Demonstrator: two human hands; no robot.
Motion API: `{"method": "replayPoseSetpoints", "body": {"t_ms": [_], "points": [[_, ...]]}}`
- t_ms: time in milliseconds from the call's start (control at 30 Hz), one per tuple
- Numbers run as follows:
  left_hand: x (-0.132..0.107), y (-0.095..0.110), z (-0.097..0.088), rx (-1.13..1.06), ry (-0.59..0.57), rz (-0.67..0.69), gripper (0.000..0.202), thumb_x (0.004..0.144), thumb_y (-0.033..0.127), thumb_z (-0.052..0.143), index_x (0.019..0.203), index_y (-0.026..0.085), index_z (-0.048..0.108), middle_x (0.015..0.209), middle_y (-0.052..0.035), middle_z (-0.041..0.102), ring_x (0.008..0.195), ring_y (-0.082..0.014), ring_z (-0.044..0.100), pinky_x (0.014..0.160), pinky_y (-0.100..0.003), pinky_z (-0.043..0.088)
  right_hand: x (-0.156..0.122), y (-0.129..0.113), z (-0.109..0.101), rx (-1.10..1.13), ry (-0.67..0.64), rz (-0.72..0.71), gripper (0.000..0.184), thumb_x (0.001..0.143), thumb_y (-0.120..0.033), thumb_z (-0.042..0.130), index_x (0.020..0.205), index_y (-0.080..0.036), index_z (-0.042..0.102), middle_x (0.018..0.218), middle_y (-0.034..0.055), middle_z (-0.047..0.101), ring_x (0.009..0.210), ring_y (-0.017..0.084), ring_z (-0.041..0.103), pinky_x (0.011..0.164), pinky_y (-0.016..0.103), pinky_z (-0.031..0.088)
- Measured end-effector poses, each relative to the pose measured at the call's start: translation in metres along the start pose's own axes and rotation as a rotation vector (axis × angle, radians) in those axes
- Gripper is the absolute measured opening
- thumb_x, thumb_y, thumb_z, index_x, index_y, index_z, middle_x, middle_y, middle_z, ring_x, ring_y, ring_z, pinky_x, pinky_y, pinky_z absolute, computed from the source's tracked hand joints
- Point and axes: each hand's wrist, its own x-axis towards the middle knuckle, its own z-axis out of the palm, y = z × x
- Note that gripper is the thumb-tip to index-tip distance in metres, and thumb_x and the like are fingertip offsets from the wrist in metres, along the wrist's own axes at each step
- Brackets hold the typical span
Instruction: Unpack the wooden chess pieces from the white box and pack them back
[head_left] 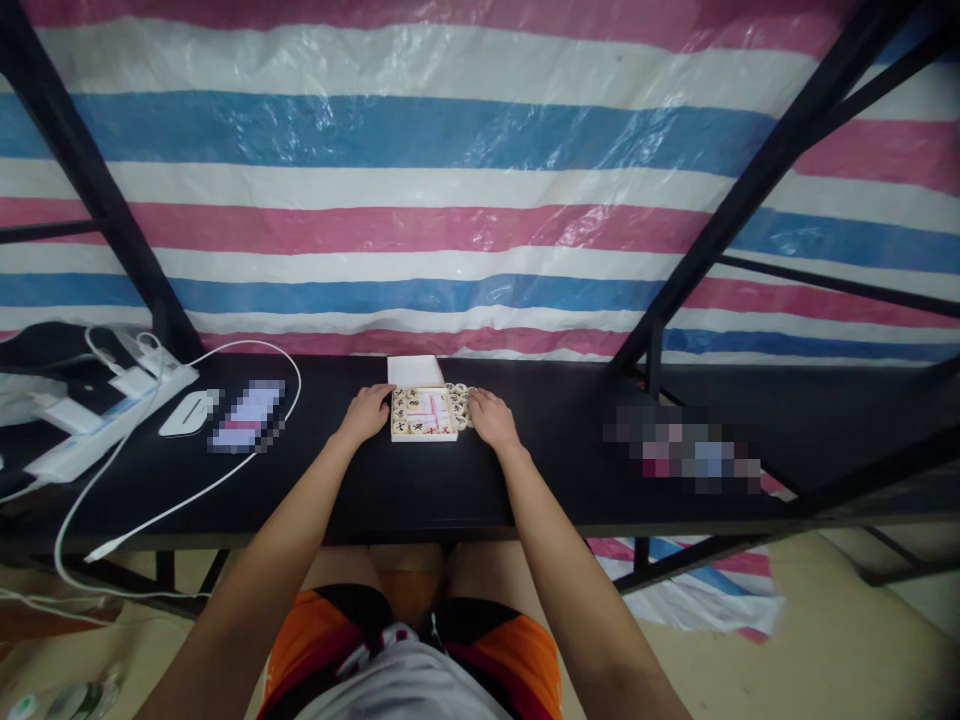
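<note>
A small white box (pixel 424 437) lies in front of me, with round Chinese chess pieces (pixel 400 410) along its left side. Pink and white paper with markings (pixel 427 408) shows in the rest of it. My left hand (pixel 367 412) grips the box at its left edge, fingers together. More Chinese chess pieces (pixel 459 402) lie close together against the box's right side. My right hand (pixel 491 415) is closed at the outer pieces, its fingertips on one of them; the fingers partly hide it. Behind the box is a white lid (pixel 414 370).
The black table (pixel 420 490) carries a white power strip (pixel 112 420) with plugs, a white cable (pixel 169 500), a white flat device (pixel 184 413) and a blurred phone (pixel 247 415) on the left. Blurred items (pixel 690 450) lie right. Black frame bars (pixel 720 210) and striped sheeting (pixel 420 230) stand behind.
</note>
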Motion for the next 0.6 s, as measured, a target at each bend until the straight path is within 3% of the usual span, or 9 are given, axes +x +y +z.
{"method": "replayPoseSetpoints", "body": {"t_ms": [400,500,600], "points": [[-0.001,0.0,0.0,-0.014,0.001,-0.002,0.051,0.083,0.012,0.042,0.133,0.018,0.051,0.137,-0.0067,0.053,0.117,-0.0259,0.05,0.102,-0.039,0.04,0.002,0.001,0.0,0.033,0.039,0.041,0.046,0.095,-0.033,0.031,0.133,-0.021,0.053,0.14,0.0097,0.047,0.125,0.023,0.047,0.104,0.037,0.038],[-0.001,0.0,-0.001,-0.005,0.0,-0.004,0.05,0.083,0.013,0.043,0.133,0.019,0.051,0.135,-0.0067,0.054,0.117,-0.0254,0.05,0.101,-0.039,0.04,0.008,-0.001,-0.004,0.012,0.04,-0.049,0.047,0.095,-0.034,0.032,0.134,-0.019,0.052,0.145,0.0095,0.042,0.131,0.024,0.041,0.108,0.038,0.034],[-0.001,0.001,-0.001,0.001,-0.005,-0.001,0.05,0.084,0.014,0.043,0.133,0.019,0.051,0.135,-0.0072,0.054,0.117,-0.0253,0.05,0.101,-0.038,0.04,0.018,-0.004,-0.008,-0.019,-0.05,-0.225,0.047,0.096,-0.032,0.03,0.135,-0.018,0.051,0.146,0.0082,0.042,0.134,0.02,0.037,0.11,0.035,0.03]]}}
